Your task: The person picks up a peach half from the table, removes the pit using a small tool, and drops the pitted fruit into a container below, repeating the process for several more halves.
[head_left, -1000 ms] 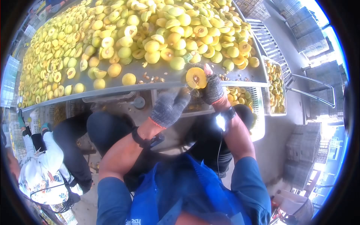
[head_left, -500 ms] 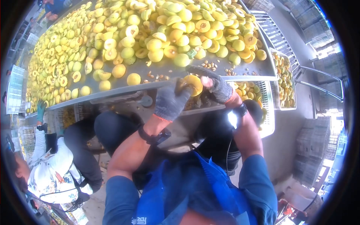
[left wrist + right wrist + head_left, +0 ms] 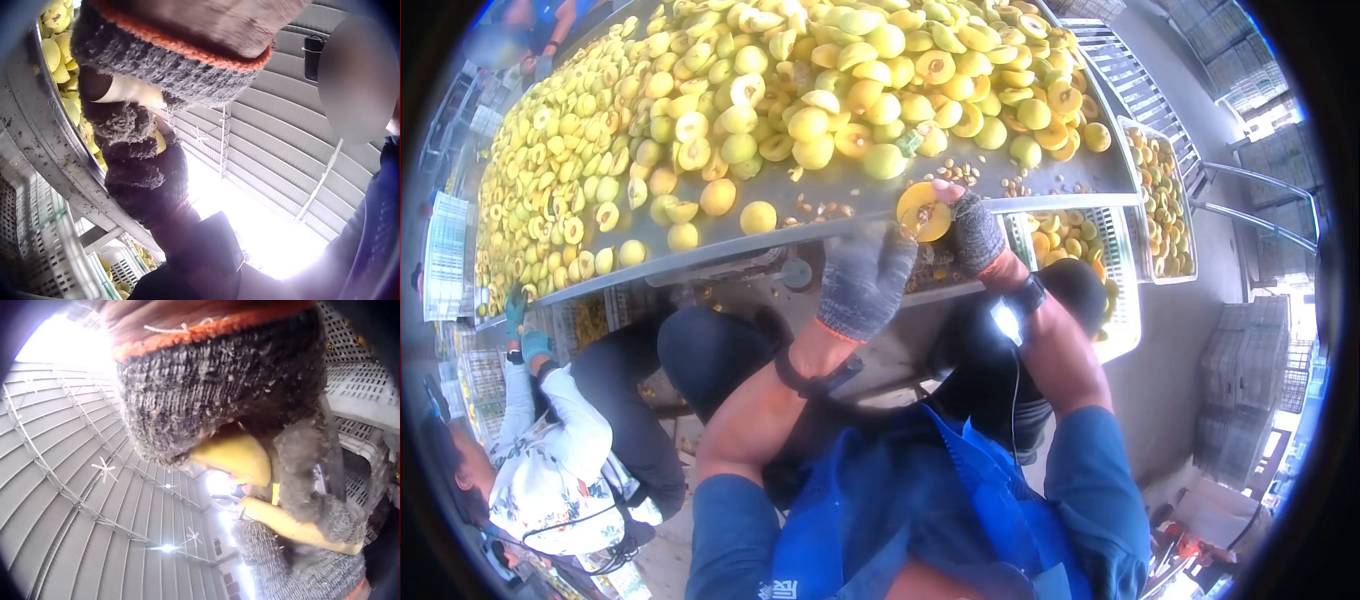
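Note:
A halved yellow fruit [image 3: 924, 212], its cut face and brown centre showing, is between the two grey-gloved hands at the table edge. The right hand [image 3: 977, 236] grips its right side with a bare thumb tip across the rim. At its lower left the left hand [image 3: 862, 285] has curled fingers, the tips blurred. The right wrist view shows one yellow piece [image 3: 234, 457] in the right hand [image 3: 219, 387] and a longer one [image 3: 300, 528] against the left hand [image 3: 294, 565]. In the left wrist view, the left hand [image 3: 175, 65] partly hides the fruit.
A metal table [image 3: 800, 212] holds a large heap of halved fruit [image 3: 730, 110] and scattered pits [image 3: 825, 211]. White crates of fruit [image 3: 1122, 290] stand below and beside its right end. Another person [image 3: 560, 470] sits at the left; stacked crates [image 3: 1245, 390] stand at the right.
The fruit has turned from edge-on to face-up between the hands, and the right hand has moved slightly left, now closed on it. The person at the left has both gloved hands at the table edge.

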Available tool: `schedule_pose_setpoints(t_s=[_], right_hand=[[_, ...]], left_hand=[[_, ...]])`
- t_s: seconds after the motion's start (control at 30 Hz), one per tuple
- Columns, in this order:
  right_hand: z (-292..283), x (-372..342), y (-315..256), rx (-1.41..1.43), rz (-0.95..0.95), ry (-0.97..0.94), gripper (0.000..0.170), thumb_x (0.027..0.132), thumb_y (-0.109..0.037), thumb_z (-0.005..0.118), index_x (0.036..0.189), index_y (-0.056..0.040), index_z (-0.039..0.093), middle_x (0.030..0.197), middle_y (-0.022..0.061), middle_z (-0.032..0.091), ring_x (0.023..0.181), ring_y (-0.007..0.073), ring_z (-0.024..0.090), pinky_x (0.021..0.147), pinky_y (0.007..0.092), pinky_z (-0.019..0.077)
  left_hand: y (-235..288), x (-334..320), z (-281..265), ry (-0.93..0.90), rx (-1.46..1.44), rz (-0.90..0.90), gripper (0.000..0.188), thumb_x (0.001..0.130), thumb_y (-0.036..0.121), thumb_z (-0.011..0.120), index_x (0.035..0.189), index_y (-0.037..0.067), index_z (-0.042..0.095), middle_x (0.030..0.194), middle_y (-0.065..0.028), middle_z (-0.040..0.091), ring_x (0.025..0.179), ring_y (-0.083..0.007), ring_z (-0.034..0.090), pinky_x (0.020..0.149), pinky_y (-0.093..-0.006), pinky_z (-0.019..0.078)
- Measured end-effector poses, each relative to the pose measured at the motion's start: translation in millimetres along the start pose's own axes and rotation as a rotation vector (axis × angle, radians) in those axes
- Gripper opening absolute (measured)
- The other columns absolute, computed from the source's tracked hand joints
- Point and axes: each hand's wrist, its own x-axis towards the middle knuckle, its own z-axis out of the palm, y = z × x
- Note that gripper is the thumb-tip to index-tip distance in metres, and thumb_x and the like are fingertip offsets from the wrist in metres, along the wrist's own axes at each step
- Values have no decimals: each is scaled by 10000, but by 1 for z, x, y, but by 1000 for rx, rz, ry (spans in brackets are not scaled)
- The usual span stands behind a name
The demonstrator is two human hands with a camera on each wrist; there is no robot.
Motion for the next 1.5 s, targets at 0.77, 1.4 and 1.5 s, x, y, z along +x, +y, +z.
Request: schedule_pose_setpoints(t_s=[0.77, 1.4, 1.5], right_hand=[[-1, -2, -17, -486, -220, -42, 436, 1025, -414, 569, 976, 4, 686, 807, 15, 608, 778, 86, 527, 695, 284, 468], [14, -16, -63, -841, 129, -54, 537, 973, -479, 626, 1148, 25, 692, 1036, 78, 711, 973, 148, 648, 884, 304, 509], [3, -11, -47, -811, 2, -50, 549, 981, -496, 605, 1150, 18, 701, 1017, 82, 712, 945, 137, 644, 860, 296, 511]], left_hand=[[-2, -11, 4, -335, 212, 27, 190, 948, 62, 624, 1098, -44, 669, 832, -268, 648, 735, -427, 633, 637, -487, 475], [0, -13, 14, -342, -73, -112, 212, 990, 123, 582, 1093, -51, 643, 927, -230, 674, 850, -385, 642, 766, -450, 486], [5, -16, 21, -245, -98, -89, 235, 1009, 164, 560, 1057, -45, 654, 860, -237, 665, 785, -398, 633, 715, -458, 474]])
